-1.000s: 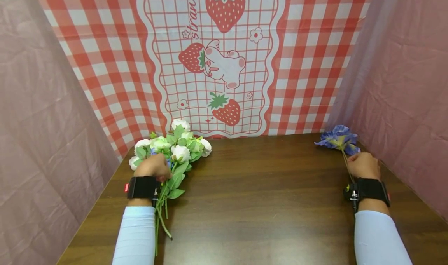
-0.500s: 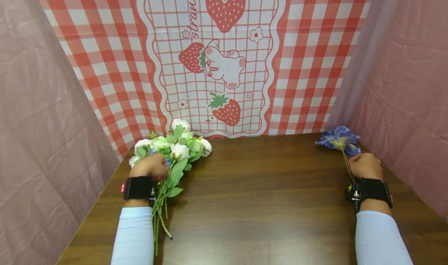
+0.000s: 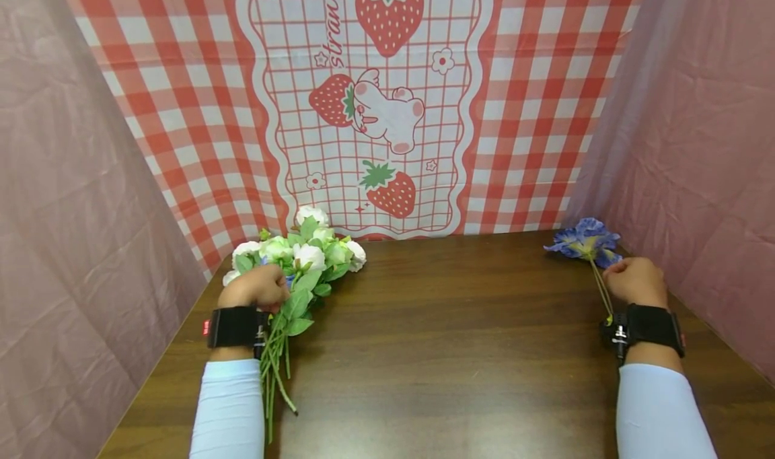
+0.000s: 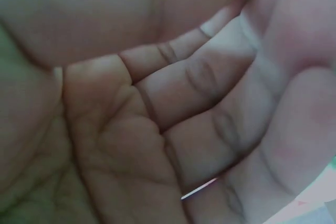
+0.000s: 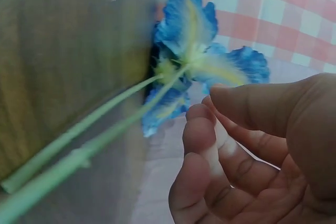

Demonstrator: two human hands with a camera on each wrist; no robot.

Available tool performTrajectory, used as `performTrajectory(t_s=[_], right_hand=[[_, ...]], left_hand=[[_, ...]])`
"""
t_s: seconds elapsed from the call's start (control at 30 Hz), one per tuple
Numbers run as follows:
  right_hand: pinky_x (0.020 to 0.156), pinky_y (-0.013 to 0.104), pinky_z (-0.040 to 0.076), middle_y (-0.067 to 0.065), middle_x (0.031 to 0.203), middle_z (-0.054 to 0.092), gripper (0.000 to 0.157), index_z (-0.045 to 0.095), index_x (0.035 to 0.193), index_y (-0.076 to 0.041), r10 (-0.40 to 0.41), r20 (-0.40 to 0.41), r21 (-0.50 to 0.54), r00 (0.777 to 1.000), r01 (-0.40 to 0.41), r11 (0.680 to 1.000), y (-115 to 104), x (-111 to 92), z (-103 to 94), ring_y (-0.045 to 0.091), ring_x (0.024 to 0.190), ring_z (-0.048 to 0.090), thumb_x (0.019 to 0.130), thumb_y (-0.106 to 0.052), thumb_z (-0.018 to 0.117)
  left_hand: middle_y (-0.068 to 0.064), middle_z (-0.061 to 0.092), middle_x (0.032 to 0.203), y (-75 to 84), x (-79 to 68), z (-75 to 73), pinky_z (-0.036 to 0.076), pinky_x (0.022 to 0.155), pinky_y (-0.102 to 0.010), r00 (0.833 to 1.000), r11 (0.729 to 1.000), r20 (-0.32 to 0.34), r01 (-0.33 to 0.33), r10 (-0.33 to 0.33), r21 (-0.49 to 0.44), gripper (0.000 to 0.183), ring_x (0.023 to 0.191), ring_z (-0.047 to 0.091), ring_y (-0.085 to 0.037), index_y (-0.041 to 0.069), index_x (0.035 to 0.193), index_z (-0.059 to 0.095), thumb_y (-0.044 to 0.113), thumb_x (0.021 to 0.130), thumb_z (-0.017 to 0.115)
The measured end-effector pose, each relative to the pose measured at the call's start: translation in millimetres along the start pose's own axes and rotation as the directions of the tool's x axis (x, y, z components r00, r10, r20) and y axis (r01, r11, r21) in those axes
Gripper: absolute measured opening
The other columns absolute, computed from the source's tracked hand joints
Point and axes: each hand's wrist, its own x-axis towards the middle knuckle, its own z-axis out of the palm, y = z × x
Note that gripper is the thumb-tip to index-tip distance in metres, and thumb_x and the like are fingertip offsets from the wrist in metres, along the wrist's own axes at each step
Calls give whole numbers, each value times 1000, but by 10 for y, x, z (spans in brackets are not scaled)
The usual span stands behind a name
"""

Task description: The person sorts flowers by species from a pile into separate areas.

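Note:
My left hand (image 3: 259,287) is over a bunch of white and pale green artificial roses (image 3: 277,249) lying at the table's left. In the left wrist view, its fingers (image 4: 194,77) curl toward the thumb, and a bit of green shows at the tips. It seems to pinch the stem of a white rose (image 3: 309,257), but the grip is mostly hidden. Bluish petals peek out by this hand. At the right lie blue irises (image 5: 191,24) with two green stems (image 5: 94,142). Beside them, my right hand (image 5: 247,150) has loosely bent fingers and holds nothing.
The brown wooden table (image 3: 436,351) lies between both hands. A red checked strawberry cloth (image 3: 521,143) hangs behind it. Pink curtains (image 3: 714,143) stand at both sides. Bundled rose stems (image 3: 278,378) reach toward the front edge.
My left hand has shifted left, and a white rose and its leaves have moved slightly left with it. The right hand has drawn a little right, away from the irises, which stay almost in place.

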Motion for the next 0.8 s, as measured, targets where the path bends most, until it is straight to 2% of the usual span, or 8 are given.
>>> performTrajectory(t_s=[0.13, 0.23, 0.3, 0.4, 0.5, 0.57, 0.7, 0.8], right_hand=[[82, 61, 43, 37, 110, 65, 28, 71, 101, 10, -7, 4, 30, 1000, 7, 1000, -68, -15, -45, 61, 98, 53, 94, -15, 60], [87, 62, 42, 39, 116, 62, 33, 70, 106, 11, -1, 13, 45, 1000, 0, 999, -112, -25, -67, 62, 103, 51, 97, -19, 60], [87, 60, 43, 39, 119, 61, 35, 70, 108, 11, -5, 12, 53, 1000, 4, 999, -142, -26, -79, 60, 105, 53, 99, -21, 59], [82, 53, 46, 39, 120, 61, 38, 69, 111, 12, -20, 8, 62, 1000, 20, 998, -179, -27, -106, 58, 105, 55, 100, -23, 58], [77, 44, 45, 40, 120, 60, 43, 68, 114, 13, -28, 15, 76, 999, 27, 997, -210, -32, -145, 56, 105, 56, 101, -26, 58], [75, 40, 43, 41, 121, 59, 48, 66, 115, 15, -23, 31, 91, 999, 20, 996, -231, -36, -175, 54, 105, 57, 103, -31, 56], [75, 39, 43, 40, 123, 58, 57, 64, 119, 15, -9, 58, 114, 998, 2, 994, -282, -48, -237, 52, 107, 56, 105, -39, 52], [76, 42, 44, 39, 123, 58, 61, 63, 121, 15, -10, 67, 124, 998, 2, 992, -327, -59, -279, 52, 108, 55, 106, -43, 50]], left_hand=[[3, 45, 53, 5, -11, -15, 34, 51, -25, 1000, 1000, -13, -14, 14, -10, 36, 49, 39, -10, 14, 59, 48, -10, 86, 45], [1, 46, 58, 8, -14, -22, 35, 54, -27, 999, 1000, -33, -19, 19, -17, 30, 53, 39, -13, 10, 68, 49, -11, 88, 40], [-2, 49, 64, 12, -18, -26, 37, 57, -29, 998, 999, -56, -17, 15, -29, 26, 57, 43, -15, 7, 77, 52, -11, 91, 39], [-5, 47, 71, 23, -22, -33, 37, 59, -31, 993, 999, -112, -26, 22, -31, 21, 61, 41, -17, 3, 85, 51, -11, 92, 37], [-7, 45, 75, 40, -26, -50, 37, 61, -33, 977, 998, -206, -58, 57, -2, 20, 64, 40, -19, 1, 86, 51, -13, 89, 37], [-9, 48, 77, 56, -33, -63, 38, 62, -34, 962, 998, -265, -66, 70, 22, 18, 65, 41, -20, 1, 88, 52, -11, 91, 38], [-13, 54, 83, 86, -48, -88, 41, 63, -37, 932, 998, -355, -58, 67, 38, 14, 67, 47, -24, -1, 96, 54, 0, 103, 41], [-14, 55, 82, 111, -50, -95, 41, 61, -38, 908, 997, -413, -64, 71, 30, 14, 65, 48, -24, 0, 97, 53, 5, 107, 44]])
